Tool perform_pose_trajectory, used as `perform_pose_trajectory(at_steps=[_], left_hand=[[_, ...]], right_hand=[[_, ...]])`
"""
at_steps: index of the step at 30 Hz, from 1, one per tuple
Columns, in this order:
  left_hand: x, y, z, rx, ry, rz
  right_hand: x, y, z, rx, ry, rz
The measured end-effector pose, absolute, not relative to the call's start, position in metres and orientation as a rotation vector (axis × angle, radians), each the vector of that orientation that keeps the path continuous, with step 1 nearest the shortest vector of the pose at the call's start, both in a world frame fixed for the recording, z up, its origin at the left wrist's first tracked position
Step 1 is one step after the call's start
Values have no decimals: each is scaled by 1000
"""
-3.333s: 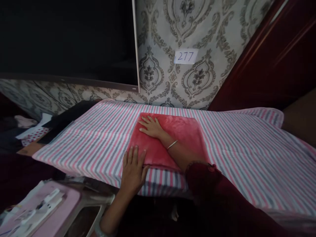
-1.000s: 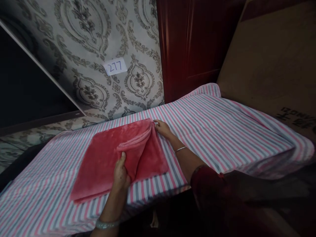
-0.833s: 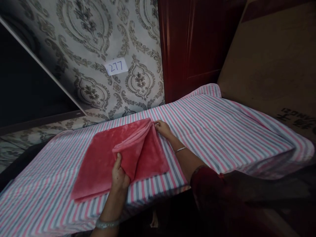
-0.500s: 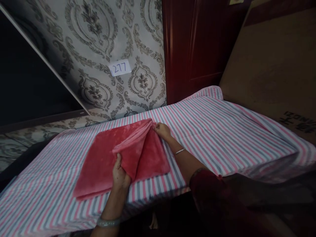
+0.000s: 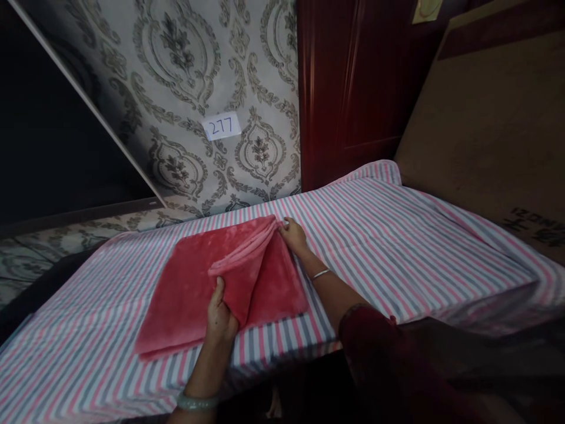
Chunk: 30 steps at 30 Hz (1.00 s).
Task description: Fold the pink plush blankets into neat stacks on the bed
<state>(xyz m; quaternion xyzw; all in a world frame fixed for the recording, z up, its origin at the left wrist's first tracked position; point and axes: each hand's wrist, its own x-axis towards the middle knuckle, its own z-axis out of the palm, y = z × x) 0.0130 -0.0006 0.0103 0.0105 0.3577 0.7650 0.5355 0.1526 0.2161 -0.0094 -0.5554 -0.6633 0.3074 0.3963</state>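
Observation:
A folded red plush blanket [image 5: 180, 288] lies on a striped cloth, with its right-hand part lifted into a slanting, lighter pink-edged flap. My left hand [image 5: 220, 315] grips the near-left corner of that flap, thumb on top and fingers hidden under the fabric. At the far right corner of the blanket, my right hand [image 5: 293, 234] pinches the edge between thumb and fingers. Below the flap, a flat red layer stays on the cloth.
The pink, grey and white striped cloth [image 5: 375, 247] covers the table. Behind it stand a patterned wall with a paper marked 277 [image 5: 222, 125] and a dark red door [image 5: 348, 88]. A large dark screen [image 5: 57, 129] is at left, a cardboard box [image 5: 489, 123] at right.
The whole view has shifted slightly, so everything sits a little lower and to the right. Both hands keep their hold on the blanket, and the flap looks nearly the same.

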Motion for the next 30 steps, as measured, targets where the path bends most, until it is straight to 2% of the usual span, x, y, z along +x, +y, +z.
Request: perform_pose_trajectory(at_steps=[9, 15, 18, 20, 25, 27, 30], left_hand=[[23, 1, 20, -34, 948, 1839], [20, -1, -1, 188, 1130, 1844], [19, -6, -14, 600, 1390, 1763], [22, -10, -18, 1106, 1547, 1620], [43, -15, -18, 2499, 1646, 951], [48, -16, -18, 2694, 1736, 763], [49, -17, -19, 2752, 1783, 666]], right_hand=[[140, 232, -19, -1175, -1568, 919], [135, 241, -27, -1199, -1489, 963], [137, 242, -29, -1245, -1467, 901], [138, 241, -29, -1251, -1474, 877], [141, 239, -27, -1246, -1505, 867], [142, 237, -26, -1231, -1516, 864], [144, 235, -26, -1181, -1541, 854]])
